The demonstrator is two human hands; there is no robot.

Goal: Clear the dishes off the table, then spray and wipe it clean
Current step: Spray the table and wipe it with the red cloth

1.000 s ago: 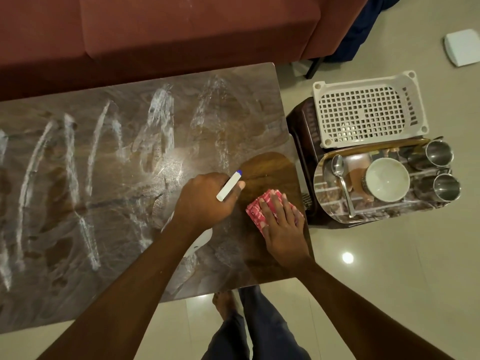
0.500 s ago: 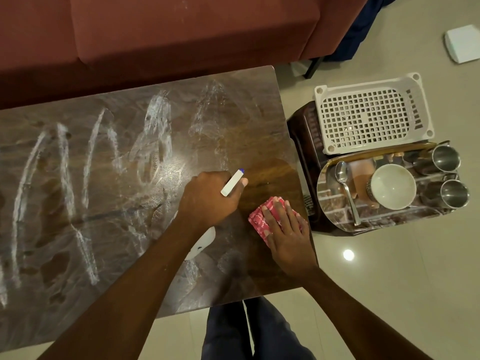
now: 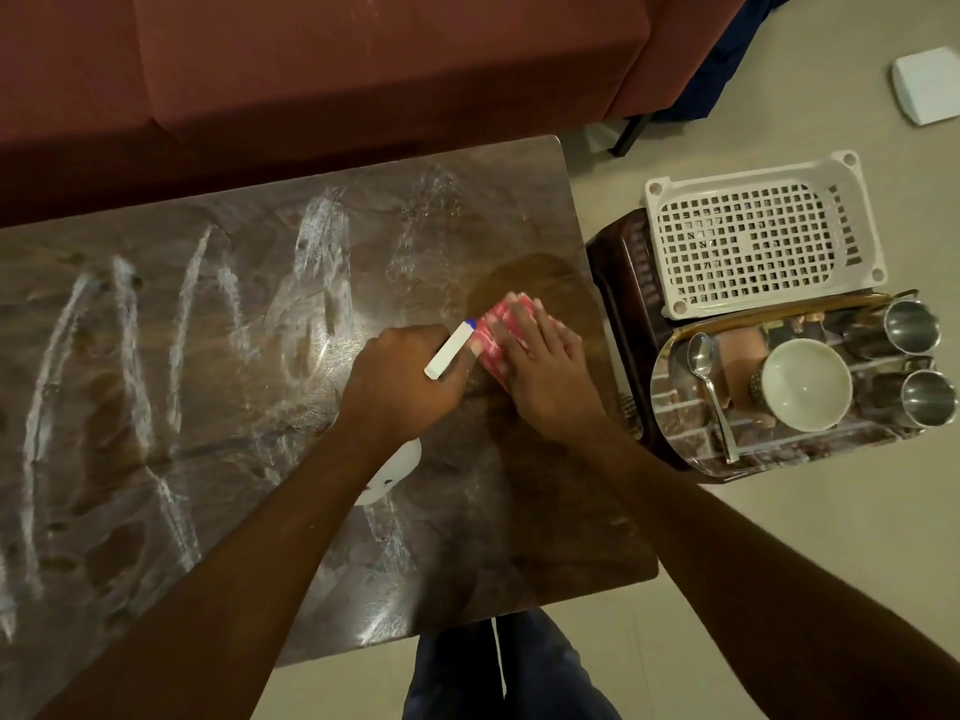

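Observation:
The brown wooden table (image 3: 156, 407) is streaked with white foamy spray lines across its left and middle. A dark wiped patch shows at the far right. My right hand (image 3: 545, 376) presses flat on a folded pink cloth (image 3: 501, 324) at that patch. Just left of it, my left hand (image 3: 405, 381) grips a white spray bottle (image 3: 449, 350) with a blue-tipped nozzle; the bottle's body (image 3: 395, 475) peeks out under my wrist. A tray (image 3: 680, 407) holds the cleared dishes on a stool right of the table: a spoon (image 3: 709, 376), a white bowl (image 3: 805, 384) and two steel cups (image 3: 914, 327).
A white perforated basket (image 3: 758, 236) lies behind the tray on the dark stool (image 3: 618, 283). A red-brown sofa (image 3: 322, 70) runs along the table's far edge. A white flat object (image 3: 927, 85) lies on the tiled floor at top right. My legs (image 3: 498, 667) stand at the table's near edge.
My right hand has slid the pink cloth away from me and slightly left, up beside the bottle's nozzle. The left hand with the bottle stays nearly in place.

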